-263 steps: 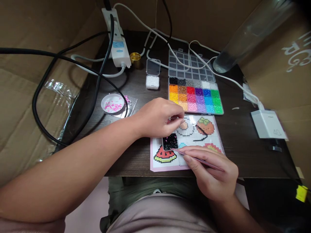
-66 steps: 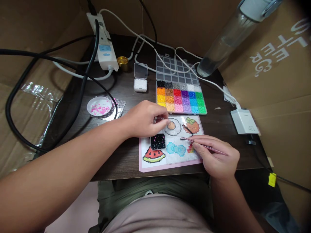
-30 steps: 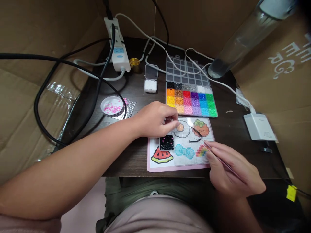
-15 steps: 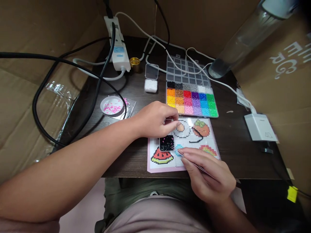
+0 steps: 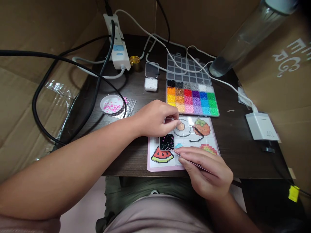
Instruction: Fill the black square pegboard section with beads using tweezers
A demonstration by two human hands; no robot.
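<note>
A pattern sheet (image 5: 155,163) with fruit pictures lies at the table's front edge under a clear pegboard (image 5: 211,137). My left hand (image 5: 155,118) rests on the board's upper left, fingers pinched together on its edge. Just below that hand sits a small tray of black beads (image 5: 166,141). My right hand (image 5: 206,171) grips thin metal tweezers (image 5: 179,156), whose tips touch the tray's lower right corner. A partly laid black bead line (image 5: 195,139) shows under the persimmon picture.
An open sorted bead box (image 5: 193,97) with many colours stands behind the board. A small box of white beads (image 5: 151,84), a dish of pink beads (image 5: 112,104), a power strip (image 5: 116,42), cables, a white charger (image 5: 261,126) and a clear bottle (image 5: 239,38) crowd the table.
My right hand swung from the board's right side leftward, bringing the tweezer tips from the black line to the black bead tray. My left hand stayed put.
</note>
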